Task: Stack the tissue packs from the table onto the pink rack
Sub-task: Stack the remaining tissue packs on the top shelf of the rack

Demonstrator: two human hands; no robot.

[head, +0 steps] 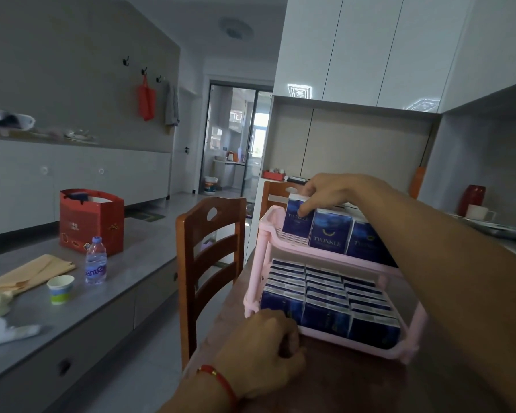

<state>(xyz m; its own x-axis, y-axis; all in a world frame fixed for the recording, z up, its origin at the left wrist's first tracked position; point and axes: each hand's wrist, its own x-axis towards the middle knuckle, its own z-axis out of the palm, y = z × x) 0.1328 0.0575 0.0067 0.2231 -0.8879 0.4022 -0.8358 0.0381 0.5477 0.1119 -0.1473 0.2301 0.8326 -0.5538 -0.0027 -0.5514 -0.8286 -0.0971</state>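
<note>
Tissue packs [328, 235]: dark blue, upright, in a row on the upper shelf of the pink rack [261, 286]. Three show on that shelf; more may stand behind, hidden by the right forearm. The leftmost pack [295, 217] stands at the shelf's left end, just inside the rim.

Lower shelf: full. Packs [325, 296] stand on edge in three tight columns, front to back, touching one another; packed this way, presumably, to fit the most in.

Right hand [325, 190]: reaches over the rack from the right and grips the leftmost pack by its top, thumb on the front face, fingers curled over the back. Judged to be seating the pack beside its neighbour, so the row starts flush at the end.

Left hand [268, 350]: rests on the bench [325, 383] at the rack's lower front left corner, fingers curled against the lower rim. Whether it grips the rim or only braces it cannot be told; likely it steadies the light rack while the other hand loads.

Task state: lower shelf done, upper shelf being filled. No loose packs show on the bench in view.

Surroundings: wooden chair [209, 263] left of the rack; on a grey counter [116, 281] further left, a water bottle [96, 260], a paper cup [60, 289], a red gift bag [91, 220].
</note>
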